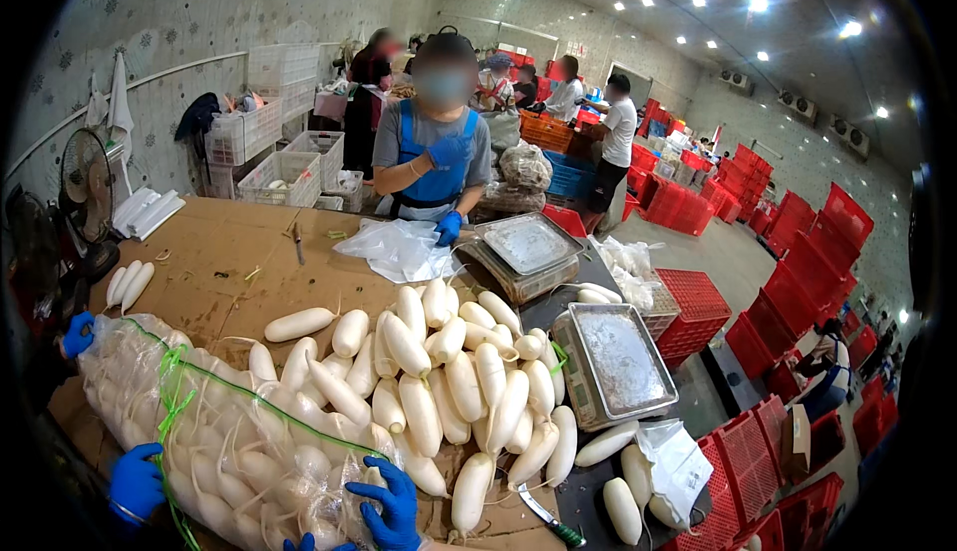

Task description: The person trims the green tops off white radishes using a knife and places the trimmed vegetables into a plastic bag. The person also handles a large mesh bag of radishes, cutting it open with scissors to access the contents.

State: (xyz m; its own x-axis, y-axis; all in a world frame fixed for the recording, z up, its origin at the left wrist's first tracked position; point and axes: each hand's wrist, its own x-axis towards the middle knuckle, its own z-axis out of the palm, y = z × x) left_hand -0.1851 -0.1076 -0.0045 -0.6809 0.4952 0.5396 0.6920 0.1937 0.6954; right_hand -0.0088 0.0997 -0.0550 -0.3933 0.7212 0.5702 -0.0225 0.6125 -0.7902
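A long clear plastic bag of white radishes (254, 446) with a green edge lies across the near left, green twine tied around it. My right hand (389, 502), in a blue glove, grips the bag's right end with spread, bent fingers. My left hand (318, 544), also blue-gloved, shows only its fingertips at the bottom edge by the bag; its hold is hidden. Two other blue-gloved hands, apparently a co-worker's, are at the bag's left side, one at the far corner (78, 335), one lower down (137, 484). Loose white radishes (448, 386) are heaped right of the bag.
A green-handled knife (549, 517) lies near the front edge; another knife (298, 243) lies farther back. Two metal-topped scales (620, 357) (529, 243) stand right. Across the cardboard-covered table (217, 244), a co-worker (434, 147) touches a plastic bag (400, 248). Red crates (691, 308) stand right.
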